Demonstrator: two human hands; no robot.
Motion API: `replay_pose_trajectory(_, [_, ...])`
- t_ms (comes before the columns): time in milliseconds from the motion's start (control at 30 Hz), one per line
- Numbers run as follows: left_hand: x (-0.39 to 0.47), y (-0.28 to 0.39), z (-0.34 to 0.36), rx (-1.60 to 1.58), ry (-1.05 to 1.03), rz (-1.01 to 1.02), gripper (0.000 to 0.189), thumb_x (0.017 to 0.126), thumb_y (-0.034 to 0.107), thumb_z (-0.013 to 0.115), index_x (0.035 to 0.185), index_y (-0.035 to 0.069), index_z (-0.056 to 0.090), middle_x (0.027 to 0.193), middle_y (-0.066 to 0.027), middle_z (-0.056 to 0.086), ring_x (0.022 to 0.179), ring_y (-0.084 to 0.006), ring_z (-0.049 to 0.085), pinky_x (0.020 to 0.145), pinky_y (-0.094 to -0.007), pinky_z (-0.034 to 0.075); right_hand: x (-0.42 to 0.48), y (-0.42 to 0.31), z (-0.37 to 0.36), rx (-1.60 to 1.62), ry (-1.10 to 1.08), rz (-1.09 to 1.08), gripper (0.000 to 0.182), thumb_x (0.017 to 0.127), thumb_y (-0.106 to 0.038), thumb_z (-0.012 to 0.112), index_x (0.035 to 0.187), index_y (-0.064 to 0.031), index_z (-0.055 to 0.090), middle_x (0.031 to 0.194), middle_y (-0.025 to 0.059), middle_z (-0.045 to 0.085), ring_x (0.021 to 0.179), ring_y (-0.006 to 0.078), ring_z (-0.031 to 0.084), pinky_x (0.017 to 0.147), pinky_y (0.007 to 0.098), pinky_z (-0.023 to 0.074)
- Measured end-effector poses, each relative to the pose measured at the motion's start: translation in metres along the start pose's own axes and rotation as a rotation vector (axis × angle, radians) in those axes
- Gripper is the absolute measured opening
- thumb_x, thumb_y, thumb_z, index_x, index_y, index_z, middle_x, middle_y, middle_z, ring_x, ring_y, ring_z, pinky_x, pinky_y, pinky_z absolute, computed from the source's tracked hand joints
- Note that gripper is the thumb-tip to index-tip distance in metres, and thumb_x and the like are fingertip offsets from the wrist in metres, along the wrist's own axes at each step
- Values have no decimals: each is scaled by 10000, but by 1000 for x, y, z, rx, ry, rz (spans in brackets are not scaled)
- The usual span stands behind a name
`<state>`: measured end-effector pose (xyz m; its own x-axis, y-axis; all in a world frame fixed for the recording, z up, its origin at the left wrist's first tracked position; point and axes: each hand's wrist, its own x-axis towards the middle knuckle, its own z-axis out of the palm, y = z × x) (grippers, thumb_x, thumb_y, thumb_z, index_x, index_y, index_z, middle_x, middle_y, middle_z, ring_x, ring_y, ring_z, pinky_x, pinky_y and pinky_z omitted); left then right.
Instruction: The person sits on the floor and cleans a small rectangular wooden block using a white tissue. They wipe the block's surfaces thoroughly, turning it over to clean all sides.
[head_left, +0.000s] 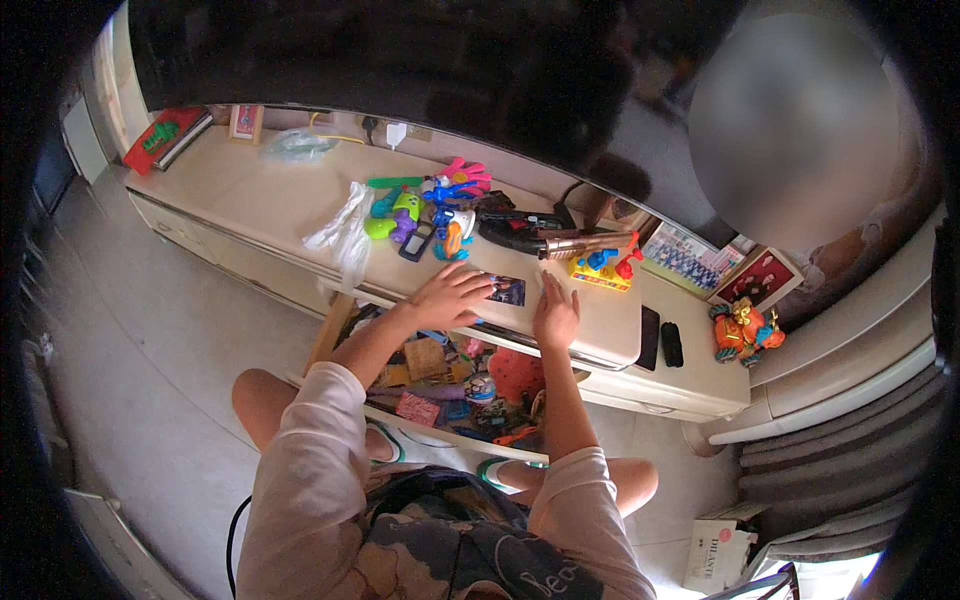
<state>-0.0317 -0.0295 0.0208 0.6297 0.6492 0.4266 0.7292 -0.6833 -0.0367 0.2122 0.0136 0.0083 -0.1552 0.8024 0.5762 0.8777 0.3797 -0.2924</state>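
My left hand (453, 297) lies palm down at the front of a cream TV cabinet top (480, 268), fingers spread. Its fingertips touch the left end of a dark printed card (510, 291), partly covering it. Just right of the card, my right hand (556, 313) rests on the same top with nothing visible in it. Below both forearms, a pulled-out drawer (450, 390) holds a jumble of small toys and papers, including a red watermelon-patterned piece (516, 373). The hands and forearms hide part of the drawer's contents.
Behind my hands lie plastic toys (405, 214), a toy gun (525, 231) and a yellow toy (600, 271). White plastic strips (352, 232) hang over the front edge. Right are a phone (648, 337), framed photos (694, 255) and an orange toy vehicle (746, 334); a large TV (390, 60) stands behind.
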Motion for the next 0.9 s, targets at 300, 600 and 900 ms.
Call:
replay_pose_trajectory(300, [42, 37, 19, -249, 199, -346, 351, 770, 134, 662, 1100, 71, 560, 1096, -102, 520, 1087, -289, 505, 987, -426, 390, -3, 4, -2, 44, 20, 37, 353, 898, -120, 481, 1233, -176, 576, 1230, 18, 599, 1127, 192, 566, 1035, 416, 369])
replay_pose_trajectory(600, [128, 6, 16, -258, -478, -476, 677, 582, 118, 836, 1178, 84, 516, 1175, -111, 568, 1091, -312, 551, 900, -397, 465, 0, 1, 0, 27, 10, 64, 385, 855, -119, 515, 1231, -176, 580, 1223, 16, 608, 1126, 172, 570, 1052, 408, 361])
replay_pose_trajectory(900, [139, 2, 23, -186, -606, -384, 601, 557, 128, 845, 1074, 60, 548, 1056, -127, 612, 1008, -327, 579, 842, -397, 481, -2, 4, -1, 41, 74, 44, 343, 866, -109, 519, 1196, -159, 598, 1182, 35, 624, 1096, 210, 583, 1005, 426, 408])
